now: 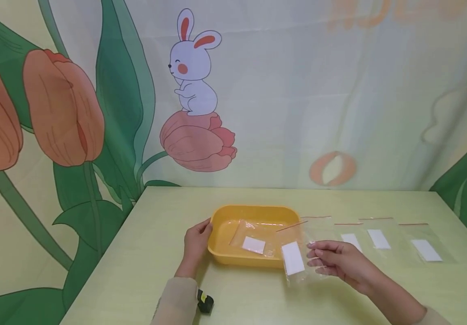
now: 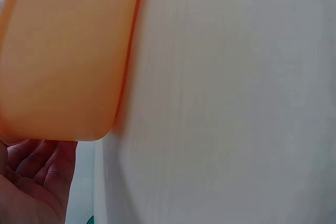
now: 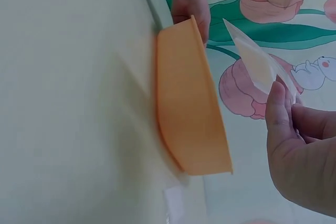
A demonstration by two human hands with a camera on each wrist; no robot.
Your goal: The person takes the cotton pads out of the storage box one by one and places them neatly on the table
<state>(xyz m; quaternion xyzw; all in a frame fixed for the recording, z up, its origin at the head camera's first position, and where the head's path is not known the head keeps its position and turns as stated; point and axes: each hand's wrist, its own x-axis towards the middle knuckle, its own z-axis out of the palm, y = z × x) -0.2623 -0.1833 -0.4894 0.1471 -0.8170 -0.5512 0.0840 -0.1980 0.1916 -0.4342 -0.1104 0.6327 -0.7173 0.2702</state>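
My left hand [image 1: 196, 243] grips the left end of a yellow plastic tray [image 1: 241, 260], its fingers up at the rim. In the left wrist view, the fingers [image 2: 58, 171] of that hand lie against the tray's end. A clear zip bag with a white label [image 1: 292, 258] is pinched between the thumb and fingers of my right hand [image 1: 345, 262], raised at the tray's front right corner. The right wrist view shows this bag [image 3: 254, 61] tilted, above the level of the tray's rim. Inside the tray lies another clear bag with a white label [image 1: 254, 245].
Several clear bags with red zip strips and white labels, such as the rightmost bag [image 1: 426, 250], lie on the pale table [image 1: 107, 289] right of the tray. A small black object [image 1: 205, 303] with a yellow mark sits beside the left sleeve. A printed curtain [image 1: 274, 113] hangs behind.
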